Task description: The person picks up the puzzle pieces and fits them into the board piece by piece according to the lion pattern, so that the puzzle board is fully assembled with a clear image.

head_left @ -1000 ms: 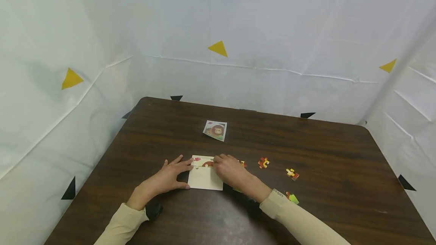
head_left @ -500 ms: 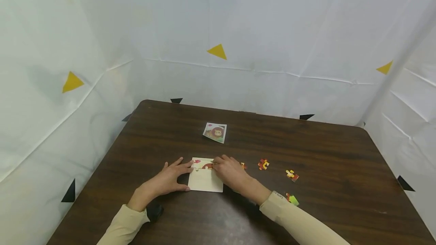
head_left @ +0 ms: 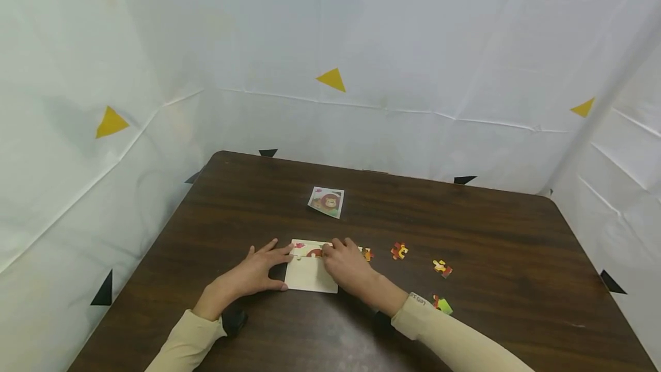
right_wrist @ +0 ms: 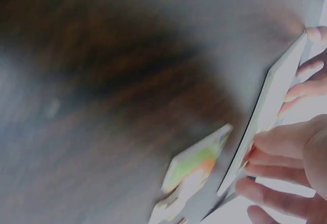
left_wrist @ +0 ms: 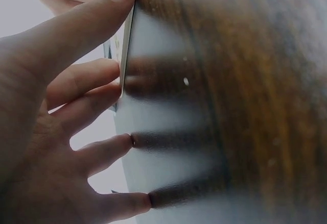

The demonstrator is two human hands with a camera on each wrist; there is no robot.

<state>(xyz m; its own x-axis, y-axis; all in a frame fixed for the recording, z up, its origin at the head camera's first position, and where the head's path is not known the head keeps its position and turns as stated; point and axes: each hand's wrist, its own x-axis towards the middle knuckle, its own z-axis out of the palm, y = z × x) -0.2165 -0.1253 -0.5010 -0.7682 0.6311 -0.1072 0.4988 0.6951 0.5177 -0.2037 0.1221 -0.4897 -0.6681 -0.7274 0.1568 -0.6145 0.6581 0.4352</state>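
A small cream puzzle board (head_left: 310, 277) lies flat on the table, with joined picture pieces (head_left: 312, 252) along its far side. My left hand (head_left: 253, 271) has its fingers spread; thumb and fingertips touch the board's left edge, as the left wrist view also shows. At the board's far right, my right hand (head_left: 348, 268) has bent fingers and pinches a small reddish puzzle piece (right_wrist: 249, 155) against the surface. Most of that piece is hidden by the fingers. A green and orange piece (right_wrist: 196, 165) lies beside the board in the right wrist view.
On the brown table (head_left: 490, 234), loose puzzle pieces lie to the right: a red-yellow one (head_left: 399, 251), a yellow-white one (head_left: 442, 268) and a green one (head_left: 442, 305). Another piece (head_left: 368, 254) sits close by the right hand. A lion picture card (head_left: 326, 202) lies beyond the board.
The right hand has shifted and turned slightly at the board's far right, showing a little more of the loose piece beside it. The left hand and board stay put.
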